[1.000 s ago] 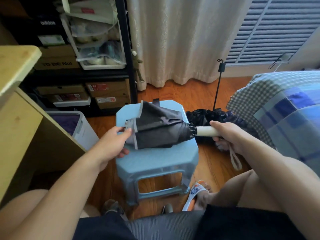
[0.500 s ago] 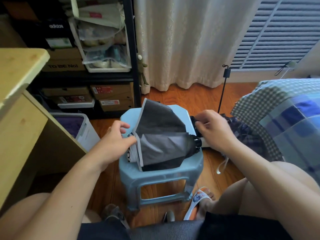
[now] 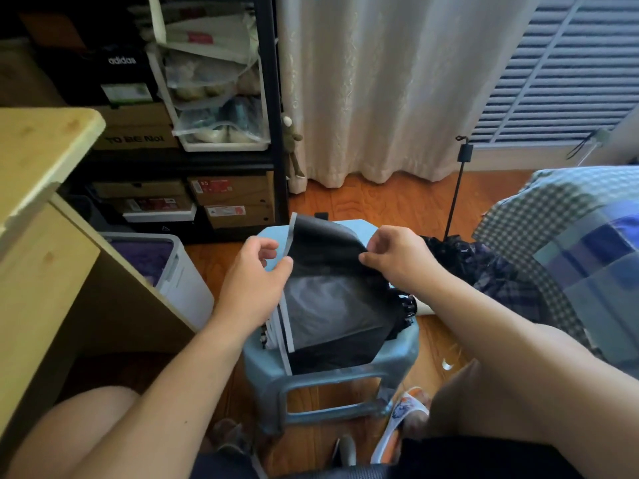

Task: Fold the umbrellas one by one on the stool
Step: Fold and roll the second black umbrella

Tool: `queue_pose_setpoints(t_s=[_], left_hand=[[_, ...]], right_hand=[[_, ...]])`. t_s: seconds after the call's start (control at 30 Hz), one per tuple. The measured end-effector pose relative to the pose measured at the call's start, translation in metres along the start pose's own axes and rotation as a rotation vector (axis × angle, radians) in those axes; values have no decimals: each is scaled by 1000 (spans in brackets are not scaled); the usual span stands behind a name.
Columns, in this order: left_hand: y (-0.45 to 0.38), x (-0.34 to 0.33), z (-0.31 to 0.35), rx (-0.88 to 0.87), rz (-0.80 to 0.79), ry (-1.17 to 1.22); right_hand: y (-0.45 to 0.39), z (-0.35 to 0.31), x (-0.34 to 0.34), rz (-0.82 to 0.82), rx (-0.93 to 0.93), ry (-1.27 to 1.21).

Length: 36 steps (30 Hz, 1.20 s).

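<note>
A collapsed grey umbrella (image 3: 332,312) with a pale edge trim lies across the light-blue plastic stool (image 3: 397,357). One fabric panel of it stands lifted above the rest. My left hand (image 3: 254,281) pinches that panel's left edge between thumb and fingers. My right hand (image 3: 397,259) pinches the panel's right edge. The umbrella's pale handle is mostly hidden behind my right forearm. A second, dark umbrella (image 3: 460,257) lies crumpled on the floor to the right of the stool.
A wooden desk (image 3: 38,188) juts in at the left, with a white bin (image 3: 179,278) beside it. Shelves of shoe boxes (image 3: 228,198) stand behind the stool. A checked bed cover (image 3: 570,243) fills the right. A thin black stand (image 3: 456,195) rises near the curtain. A slipper (image 3: 401,420) lies by the stool.
My right hand let go of the handle and came over to the fabric. Both hands now hold a lifted panel. The umbrella has shifted to lie more squarely on the stool.
</note>
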<state>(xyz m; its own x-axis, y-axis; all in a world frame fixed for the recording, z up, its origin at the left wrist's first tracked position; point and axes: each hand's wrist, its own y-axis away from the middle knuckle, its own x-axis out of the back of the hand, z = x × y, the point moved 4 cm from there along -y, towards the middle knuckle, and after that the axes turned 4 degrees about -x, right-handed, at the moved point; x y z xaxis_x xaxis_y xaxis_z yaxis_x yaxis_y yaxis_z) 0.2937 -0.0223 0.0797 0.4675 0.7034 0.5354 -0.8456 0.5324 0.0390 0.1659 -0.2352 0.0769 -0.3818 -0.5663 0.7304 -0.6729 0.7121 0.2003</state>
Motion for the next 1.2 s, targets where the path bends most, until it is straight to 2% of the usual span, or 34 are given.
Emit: queue_pose_setpoints(t_s=[0.17, 0.3, 0.43, 0.57, 0.73, 0.87, 1.03, 1.2], left_hand=[[-4, 5, 15, -68, -44, 69], [7, 6, 25, -146, -75, 119], [16, 10, 23, -174, -35, 159], [21, 14, 22, -194, 6, 141], [24, 9, 19, -173, -17, 96], [25, 8, 20, -163, -21, 103], [27, 11, 30, -234, 76, 171], [30, 11, 38, -257, 97, 279]], right_hand=[[39, 3, 4, 27, 125, 93], [54, 13, -4, 31, 203, -53], [60, 9, -8, -14, 214, -138], [60, 7, -5, -1, 256, -15], [63, 7, -6, -10, 311, 200], [65, 4, -8, -19, 360, 148], [58, 10, -7, 150, 313, 221], [55, 1, -8, 218, 385, 366]])
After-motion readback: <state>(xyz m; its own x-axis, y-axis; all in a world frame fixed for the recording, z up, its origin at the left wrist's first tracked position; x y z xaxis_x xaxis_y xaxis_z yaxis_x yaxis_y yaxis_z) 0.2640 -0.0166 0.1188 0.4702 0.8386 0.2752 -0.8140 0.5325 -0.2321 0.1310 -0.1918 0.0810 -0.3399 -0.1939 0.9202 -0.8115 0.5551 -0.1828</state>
